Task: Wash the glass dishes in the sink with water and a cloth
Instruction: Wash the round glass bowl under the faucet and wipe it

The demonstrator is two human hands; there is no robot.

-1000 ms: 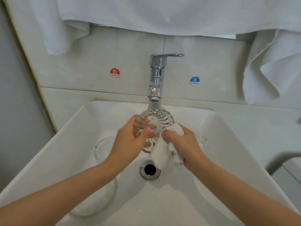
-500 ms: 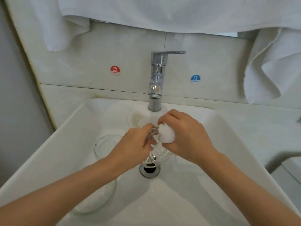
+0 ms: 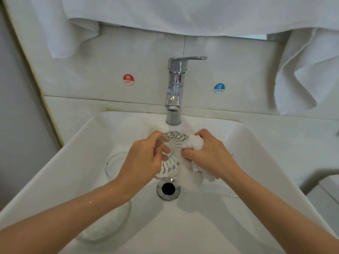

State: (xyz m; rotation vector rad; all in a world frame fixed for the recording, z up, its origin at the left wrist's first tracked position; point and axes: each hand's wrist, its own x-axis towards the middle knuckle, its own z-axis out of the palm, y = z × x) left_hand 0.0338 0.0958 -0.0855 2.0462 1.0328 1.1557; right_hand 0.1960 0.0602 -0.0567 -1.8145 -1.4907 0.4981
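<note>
My forearms cover much of the sink (image 3: 77, 154). The left one crosses the large clear bowl (image 3: 108, 228) lying at the near left, so only its lower curve shows, and I cannot tell whether any water stands in it. A second clear dish (image 3: 114, 165) sits farther back on the left slope, partly behind my left grip (image 3: 145, 158). It is so pale against the white basin that I make out little beyond its rim. The hanging towels (image 3: 183, 13) are cut off by the top and right edges. Whether water is running from the faucet (image 3: 176, 85) is hard to make out.

The ribbed glass dish (image 3: 170, 167) is held up on edge over the drain (image 3: 168, 188), its upper rim just below the spout. Its hollow faces me, and part of my left fingers shows blurred through the ribs.

My left grip is curled round the dish's left rim and grasps it firmly. My right grip (image 3: 211, 153) is clenched on the white cloth (image 3: 195, 143), bunched in the fist and pressed against the dish's upper right rim. The loose end of the cloth hangs below my palm, down beside the drain, touching the dish's right side. A red hot sticker (image 3: 128, 79) and a blue cold sticker (image 3: 219, 88) flank the faucet on the wall.
</note>
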